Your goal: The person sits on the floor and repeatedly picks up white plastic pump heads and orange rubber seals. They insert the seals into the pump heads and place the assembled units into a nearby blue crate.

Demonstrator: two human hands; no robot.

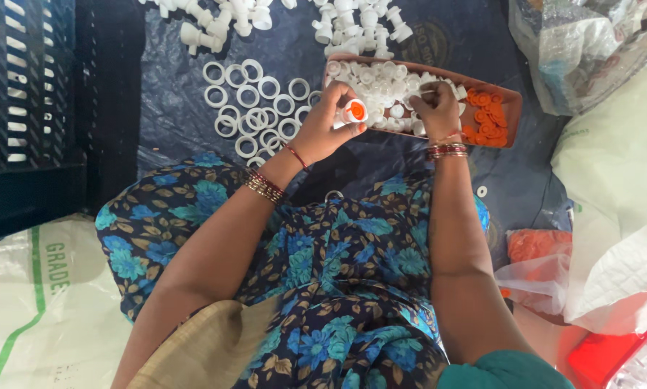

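The white cap with an orange insert (354, 111) sat pinched in the fingers of my left hand (328, 122), just above the frame's centre and touching the near edge of the brown tray (512, 95). That arm ran up from the lower left, wrist bent inward, bangles low on the forearm. My right hand (434, 109) reached from the lower right into the tray, fingers curled down among the white caps (381, 81); whether it gripped one I could not tell. Orange discs (488, 118) filled the tray's right end. White rings (255, 108) lay left of my hands.
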